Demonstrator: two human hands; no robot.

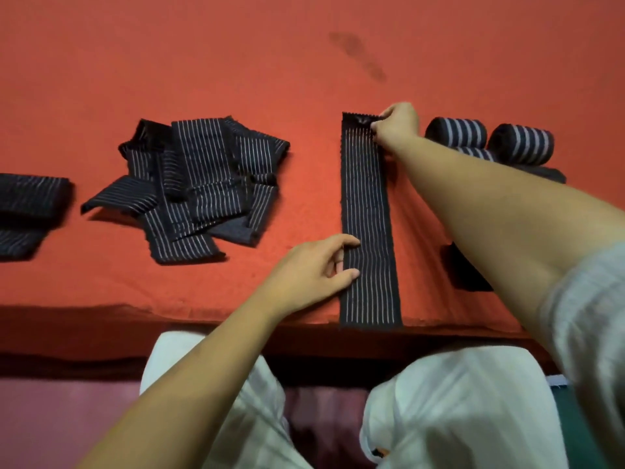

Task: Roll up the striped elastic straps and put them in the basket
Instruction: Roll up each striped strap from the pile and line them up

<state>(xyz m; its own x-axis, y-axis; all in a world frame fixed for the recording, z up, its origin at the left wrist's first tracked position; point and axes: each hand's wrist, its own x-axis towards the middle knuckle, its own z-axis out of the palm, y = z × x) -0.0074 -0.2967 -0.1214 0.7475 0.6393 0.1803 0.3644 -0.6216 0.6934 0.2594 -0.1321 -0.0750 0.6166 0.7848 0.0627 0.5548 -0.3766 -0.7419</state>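
where the red cloth (236, 62) covers the whole work surface, its near edge runs across just above the person's white trousers (456, 401), and the far half lies bare apart from a dark stain (358, 55), which leaves wide room beyond everything else.

the flat strap (368, 214), black with thin pale stripes, lies stretched straight away from the person, its near end reaching the cloth's near edge. a strip of bare cloth runs along each of its long sides.

left of it, well apart, sits a loose pile (199, 184) of unrolled striped straps, overlapping at odd angles. further left, cut by the frame edge, lie folded straps (30, 204).

to the right of the flat strap's far end, two rolled straps (456, 132) lie side by side, touching, with more dark fabric under them. a dark piece (466, 272) shows under the right forearm; what it is cannot be told.

the right hand (395, 125) pinches the far right corner of the flat strap, the forearm crossing over the cloth beside the rolls. the left hand (314, 269) is loosely spread, fingertips (351, 274) resting on the strap's left border about midway along.
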